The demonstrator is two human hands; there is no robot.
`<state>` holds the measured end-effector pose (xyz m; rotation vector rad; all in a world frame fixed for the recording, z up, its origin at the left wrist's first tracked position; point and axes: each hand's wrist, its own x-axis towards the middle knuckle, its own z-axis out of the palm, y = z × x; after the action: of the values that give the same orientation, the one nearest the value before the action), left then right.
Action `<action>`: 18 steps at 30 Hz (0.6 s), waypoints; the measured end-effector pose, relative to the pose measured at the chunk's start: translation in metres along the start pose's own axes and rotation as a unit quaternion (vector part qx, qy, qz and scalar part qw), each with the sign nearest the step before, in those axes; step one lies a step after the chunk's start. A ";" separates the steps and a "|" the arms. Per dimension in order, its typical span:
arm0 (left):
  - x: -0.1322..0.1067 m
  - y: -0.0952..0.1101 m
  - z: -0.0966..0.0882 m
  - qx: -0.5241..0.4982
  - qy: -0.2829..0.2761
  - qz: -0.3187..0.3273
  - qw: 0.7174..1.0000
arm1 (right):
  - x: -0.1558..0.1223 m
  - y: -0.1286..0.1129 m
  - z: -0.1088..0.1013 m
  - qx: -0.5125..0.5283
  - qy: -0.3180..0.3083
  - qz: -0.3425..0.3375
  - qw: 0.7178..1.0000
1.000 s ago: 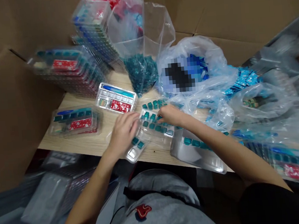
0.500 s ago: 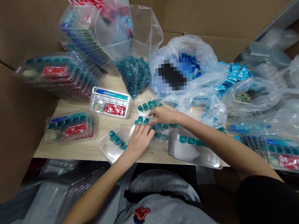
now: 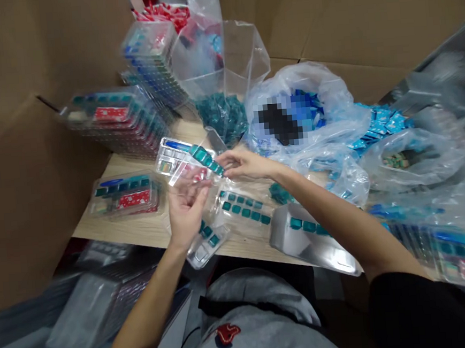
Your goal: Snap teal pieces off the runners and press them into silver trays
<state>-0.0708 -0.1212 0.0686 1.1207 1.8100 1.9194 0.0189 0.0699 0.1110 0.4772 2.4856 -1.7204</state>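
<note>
A clear plastic tray (image 3: 206, 158) with a row of teal cubes is held tilted above the table between my two hands. My left hand (image 3: 187, 207) has its fingers behind the clear plastic and its thumb in front. At the right end of the cube row, my right hand (image 3: 244, 163) pinches the tray's edge. Behind the raised tray, a filled tray (image 3: 165, 157) with a blue pen and a red packet is partly covered. More teal cubes (image 3: 245, 212) sit in clear trays on the table, and another clear tray (image 3: 206, 248) juts over the front edge below my left wrist.
Stacked filled trays (image 3: 117, 118) stand at the left, with a smaller pile (image 3: 125, 196) in front. Bags of teal cubes (image 3: 223, 115) and blue packets (image 3: 310, 109) line the back. A stack of clear trays (image 3: 302, 243) sits under my right forearm.
Both hands have come up off the trays on the table and now hold one tray of teal cubes, moved up and left. My left hand has turned palm upward. The camera view has shifted slightly.
</note>
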 end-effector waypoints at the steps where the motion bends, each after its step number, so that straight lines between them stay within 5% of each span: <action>1: 0.007 -0.005 -0.007 -0.023 0.017 -0.012 1.000 | 0.010 -0.003 0.004 0.001 -0.002 0.019 1.000; 5: 0.049 -0.031 -0.046 -0.004 0.115 -0.050 0.992 | 0.046 -0.015 0.008 -0.049 0.016 0.086 0.995; 9: 0.087 -0.055 -0.073 0.164 0.105 -0.110 0.975 | 0.065 -0.024 0.012 -0.088 0.057 0.116 0.988; 14: 0.105 -0.073 -0.075 0.257 0.087 -0.131 0.954 | 0.067 -0.023 0.021 -0.141 0.152 0.127 0.970; 18: 0.107 -0.075 -0.068 0.274 0.057 -0.143 0.949 | 0.069 -0.009 0.023 -0.122 0.163 0.159 0.966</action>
<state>-0.2112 -0.0858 0.0410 0.8303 2.5041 1.3767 -0.0513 0.0596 0.0939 1.1383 2.5962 -1.2803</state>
